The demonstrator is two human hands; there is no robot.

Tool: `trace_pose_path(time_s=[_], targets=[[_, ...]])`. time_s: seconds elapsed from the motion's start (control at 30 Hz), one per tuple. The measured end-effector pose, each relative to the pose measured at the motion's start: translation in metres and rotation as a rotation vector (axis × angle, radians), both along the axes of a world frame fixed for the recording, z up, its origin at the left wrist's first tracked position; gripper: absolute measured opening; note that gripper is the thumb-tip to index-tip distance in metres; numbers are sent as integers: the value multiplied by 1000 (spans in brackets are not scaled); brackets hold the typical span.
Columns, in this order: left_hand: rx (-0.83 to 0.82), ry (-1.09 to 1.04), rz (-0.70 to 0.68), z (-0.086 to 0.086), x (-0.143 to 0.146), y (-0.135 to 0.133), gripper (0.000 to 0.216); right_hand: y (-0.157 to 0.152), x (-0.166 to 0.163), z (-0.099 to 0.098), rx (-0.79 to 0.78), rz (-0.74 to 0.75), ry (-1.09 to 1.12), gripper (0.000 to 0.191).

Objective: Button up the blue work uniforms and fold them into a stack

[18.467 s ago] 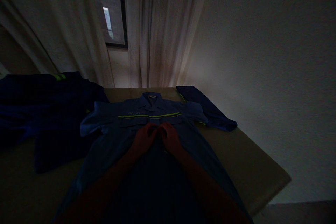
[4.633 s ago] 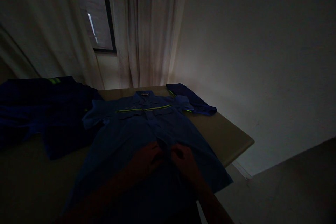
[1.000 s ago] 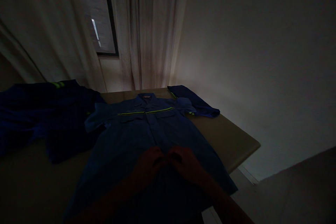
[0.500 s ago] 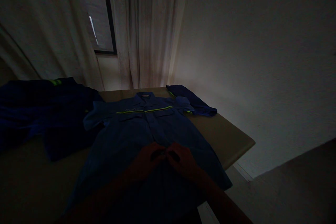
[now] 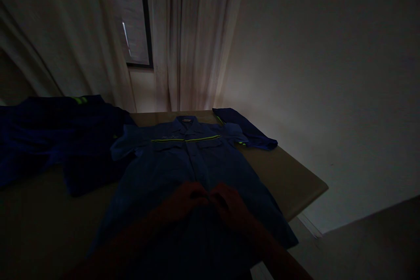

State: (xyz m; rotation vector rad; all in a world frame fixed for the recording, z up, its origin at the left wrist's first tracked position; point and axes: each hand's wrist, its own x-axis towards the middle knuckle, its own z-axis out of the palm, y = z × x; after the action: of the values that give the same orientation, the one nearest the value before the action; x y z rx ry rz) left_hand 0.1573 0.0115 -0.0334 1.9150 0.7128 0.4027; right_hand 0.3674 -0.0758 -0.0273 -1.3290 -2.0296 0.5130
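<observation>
A dark blue short-sleeved shirt (image 5: 157,170) lies front up on the table, its collar at the far end and a yellow-green stripe across the chest. My left hand (image 5: 188,199) and my right hand (image 5: 229,203) meet over the front opening, below the chest pockets. Both are closed in a pinch on the shirt's front edge, fingertips nearly touching. The dim light hides any button between them. The hem hangs over the near edge of the table.
A heap of dark blue clothing (image 5: 65,140) with yellow-green bands lies left of the shirt. Another folded dark blue garment (image 5: 246,129) rests at the far right of the tan table (image 5: 288,175). Behind are curtains (image 5: 197,43); a pale wall (image 5: 311,74) stands to the right.
The whole view has shifted a little, so things sit slightly farther right. My hands stay pinched together at the shirt's front, with only small finger movement.
</observation>
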Motion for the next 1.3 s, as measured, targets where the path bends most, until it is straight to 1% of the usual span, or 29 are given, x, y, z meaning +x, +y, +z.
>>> trace_pose_path(time_s=[0.1,0.17,0.27,0.33,0.43,0.5,0.6,0.7,0.83,0.9,0.97,1.1,1.17,1.23,1.27,1.3], targets=[[145,26,22,-8,2,-5,18,4,-1,1,-71,-56,49,9],[274,75,32,-11,3,-9,13,6,-1,0,-122,-75,57,7],[456,152,35,-11,4,-15,9,6,-1,-2,-148,-86,56,6],[475,179,36,-8,4,-16,8,6,-2,-2,-134,-79,49,7],[382,175,52,-5,6,-15,4,5,-2,-2,-107,-50,35,8],[334,177,63,-5,7,-13,8,6,-2,-3,-101,-41,46,8],[325,185,73,-7,10,-12,13,7,-2,-4,-108,-27,75,7],[409,193,70,-7,11,-13,11,7,-1,-6,-118,-6,83,7],[642,244,46,-9,9,-17,7,5,0,-6,-105,5,60,9],[709,248,46,-10,9,-18,6,6,0,-6,-91,1,64,10],[698,213,49,-10,8,-17,13,8,0,-6,-91,-31,87,11],[541,116,-7,-11,6,-13,36,11,1,-4,-76,-153,151,15],[488,101,-18,-11,4,-12,39,4,4,2,-64,-186,134,19],[429,95,8,-10,0,-12,38,-13,10,10,-60,-145,36,28],[399,96,25,-9,-2,-13,39,-24,14,13,-56,-93,-35,37],[382,104,44,-7,-6,-13,41,-36,18,16,-53,-25,-116,51]])
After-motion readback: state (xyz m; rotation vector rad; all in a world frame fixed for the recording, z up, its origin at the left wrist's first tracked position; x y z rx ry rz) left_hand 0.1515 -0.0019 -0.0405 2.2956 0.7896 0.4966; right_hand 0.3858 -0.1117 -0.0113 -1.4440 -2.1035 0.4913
